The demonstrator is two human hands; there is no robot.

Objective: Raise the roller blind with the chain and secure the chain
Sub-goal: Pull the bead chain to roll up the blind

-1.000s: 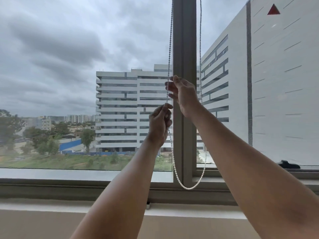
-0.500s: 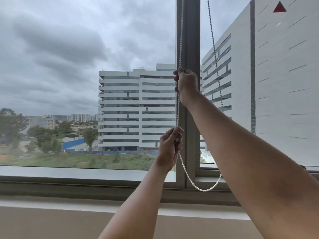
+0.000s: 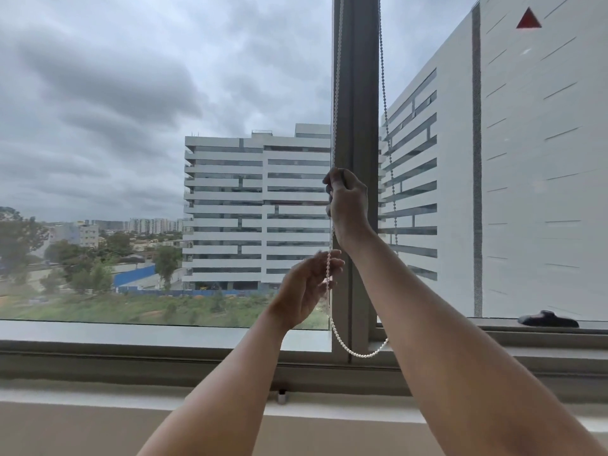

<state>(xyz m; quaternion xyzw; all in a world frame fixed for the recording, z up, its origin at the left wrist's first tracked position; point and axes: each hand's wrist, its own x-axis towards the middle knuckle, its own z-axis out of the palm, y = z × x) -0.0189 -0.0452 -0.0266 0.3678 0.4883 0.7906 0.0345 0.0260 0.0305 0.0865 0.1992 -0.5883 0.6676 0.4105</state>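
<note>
A white bead chain point(image 3: 336, 93) hangs in a long loop in front of the grey window post point(image 3: 357, 93), and its bottom curve point(image 3: 360, 354) sags just above the sill. My right hand point(image 3: 348, 205) is closed around the left strand at mid height. Below it, my left hand point(image 3: 309, 287) has its fingers spread, with the same strand running across the fingertips; no firm grip shows. The right strand point(image 3: 385, 110) hangs free. The roller blind itself is out of view above the frame.
The window frame's bottom rail point(image 3: 164, 357) and a pale sill point(image 3: 98, 399) run across below my arms. A small metal fitting point(image 3: 281, 397) sits on the sill under the chain. A dark window handle point(image 3: 547, 319) lies at lower right. Buildings stand outside.
My right hand has pulled the left strand downward. My left hand has loosened from a closed grip into spread fingers. The view has shifted slightly.
</note>
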